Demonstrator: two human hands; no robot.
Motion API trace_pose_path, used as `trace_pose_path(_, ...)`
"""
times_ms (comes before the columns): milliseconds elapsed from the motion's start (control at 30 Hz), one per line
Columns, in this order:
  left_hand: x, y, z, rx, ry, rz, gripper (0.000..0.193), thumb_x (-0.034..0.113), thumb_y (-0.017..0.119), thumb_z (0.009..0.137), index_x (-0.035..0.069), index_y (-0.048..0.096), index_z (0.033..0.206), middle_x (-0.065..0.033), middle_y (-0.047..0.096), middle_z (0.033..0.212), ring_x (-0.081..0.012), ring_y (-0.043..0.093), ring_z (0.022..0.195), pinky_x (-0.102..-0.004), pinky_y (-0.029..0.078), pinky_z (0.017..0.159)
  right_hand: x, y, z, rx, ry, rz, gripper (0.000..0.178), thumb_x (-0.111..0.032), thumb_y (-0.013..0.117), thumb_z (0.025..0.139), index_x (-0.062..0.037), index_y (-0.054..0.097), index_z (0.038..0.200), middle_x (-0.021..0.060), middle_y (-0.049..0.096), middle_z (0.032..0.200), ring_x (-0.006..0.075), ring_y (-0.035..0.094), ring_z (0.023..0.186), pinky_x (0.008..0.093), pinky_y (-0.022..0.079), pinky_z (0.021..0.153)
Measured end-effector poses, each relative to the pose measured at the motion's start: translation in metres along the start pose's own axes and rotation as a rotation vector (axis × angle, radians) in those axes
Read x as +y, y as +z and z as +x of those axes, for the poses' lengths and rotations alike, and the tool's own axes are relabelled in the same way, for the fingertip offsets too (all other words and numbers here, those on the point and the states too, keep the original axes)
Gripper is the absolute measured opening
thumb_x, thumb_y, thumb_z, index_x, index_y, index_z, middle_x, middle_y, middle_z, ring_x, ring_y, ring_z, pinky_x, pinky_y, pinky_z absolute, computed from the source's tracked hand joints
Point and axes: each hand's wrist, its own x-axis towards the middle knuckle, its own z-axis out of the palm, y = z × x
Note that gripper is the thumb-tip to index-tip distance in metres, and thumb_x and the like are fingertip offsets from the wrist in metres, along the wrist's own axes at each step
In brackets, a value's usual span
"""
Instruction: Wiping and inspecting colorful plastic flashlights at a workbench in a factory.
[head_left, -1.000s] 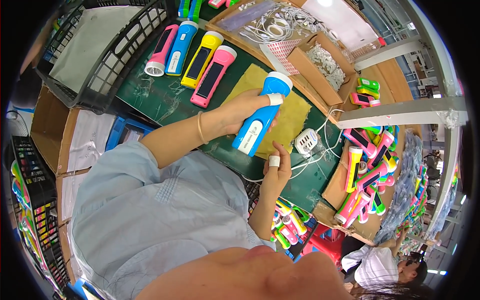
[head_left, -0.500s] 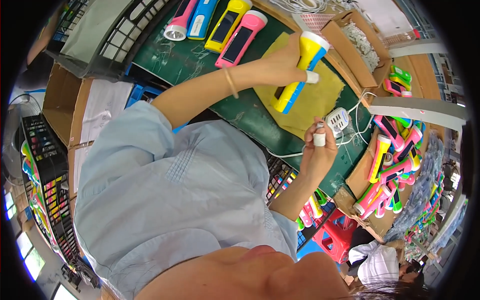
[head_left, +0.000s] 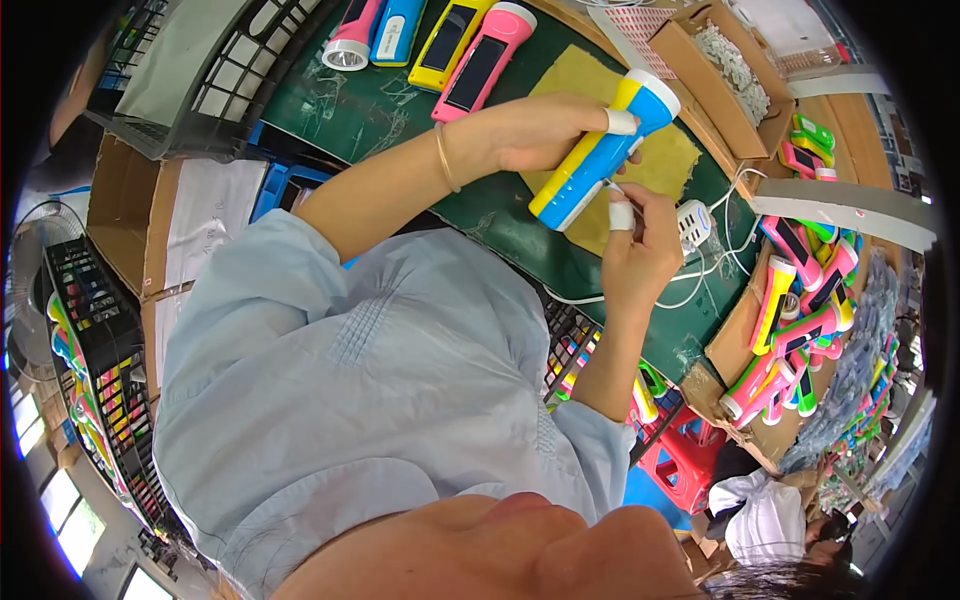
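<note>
The green bench is the biggest thing. A black crate sits by its left end, and a cardboard box full of bright torches is at its right end. A yellow cloth lies along the bench's far edge, near the middle. Four torches lie in a row toward the left end. The blue and yellow torch is held up over the cloth, leaning, its low end toward the bench's near edge. The left hand wraps around it. The right hand has its thumb and a finger close together at the torch's side; I can't tell if they pinch something tiny. I think a firm left hold and a light, straight touch from the right fingertips would work best here. For writing, a white paper on a brown box off the left end has dark marks too small to read. Past the far edge, a smaller sheet has blurry red rows.
</note>
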Motion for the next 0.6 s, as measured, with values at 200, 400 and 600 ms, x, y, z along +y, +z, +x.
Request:
trace_pose_path(200, -0.007, 0.018, -0.017, 0.085, 0.157, -0.031, 0.034, 0.031, 0.053, 0.087, 0.002, 0.047, 0.105, -0.0081, 0.055, 0.091, -0.0140, 0.055, 0.080, -0.0291, 0.048, 0.069, -0.036, -0.032, 0.025, -0.424, -0.319, 0.349, 0.014, 0.004, 0.063, 0.065, -0.0010, 0.059, 0.077, 0.0081, 0.056, 0.070, 0.0232, 0.055, 0.065, 0.0307, 0.043, 0.057)
trace_pose_path(400, -0.010, 0.017, -0.028, -0.080, 0.557, 0.116, 0.050, 0.043, 0.046, 0.089, 0.002, 0.041, 0.117, -0.0091, 0.054, 0.093, -0.0169, 0.055, 0.077, -0.0303, 0.047, 0.069, -0.022, -0.011, -0.029, -0.326, -0.503, -0.007, 0.038, -0.010, 0.076, 0.056, -0.0070, 0.064, 0.092, 0.0038, 0.045, 0.075, 0.0184, 0.048, 0.067, 0.0282, 0.041, 0.059)
trace_pose_path(600, -0.023, 0.017, -0.043, -0.156, 0.576, -0.162, 0.045, 0.039, 0.051, 0.088, 0.005, 0.043, 0.114, -0.0101, 0.056, 0.089, -0.0189, 0.058, 0.075, -0.0319, 0.049, 0.066, -0.006, 0.001, -0.054, -0.171, -0.505, -0.025, 0.049, -0.021, 0.083, 0.051, -0.0043, 0.062, 0.091, 0.0028, 0.040, 0.074, 0.0150, 0.042, 0.062, 0.0268, 0.032, 0.049)
